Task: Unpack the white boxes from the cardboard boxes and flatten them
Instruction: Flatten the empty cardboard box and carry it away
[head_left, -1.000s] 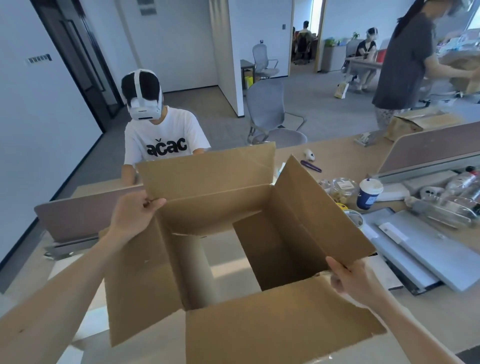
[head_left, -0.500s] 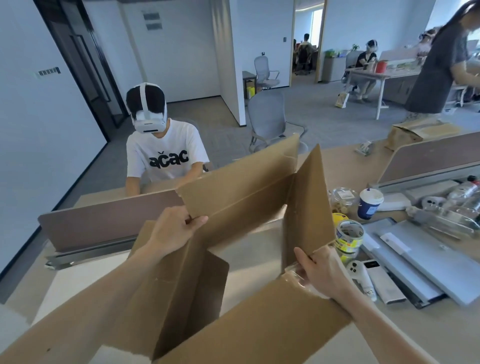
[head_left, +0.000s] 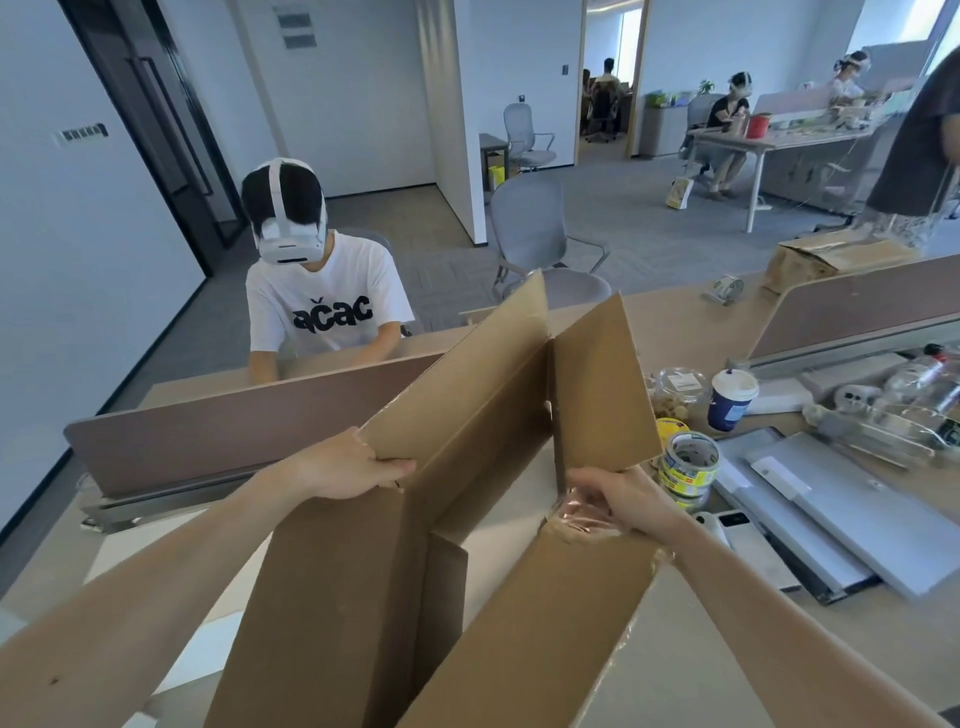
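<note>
An empty brown cardboard box (head_left: 467, 415) with open flaps is skewed into a narrow diamond above the desk, its two long walls close together. My left hand (head_left: 353, 467) grips the left corner edge of the box. My right hand (head_left: 618, 499) grips the right corner, where crumpled clear tape shows. No white boxes are inside it; I see the desk through the gap.
A person in a headset (head_left: 311, 291) sits opposite behind a brown divider (head_left: 234, 426). Right of the box lie tape rolls (head_left: 688, 462), a blue cup (head_left: 732, 400), a jar, a phone and grey laptops (head_left: 857, 514). Another cardboard box (head_left: 831, 257) stands at the far right.
The box has gone from a wide open square to a narrow, nearly collapsed shape. My hands have come closer together, pushing the opposite corners inward.
</note>
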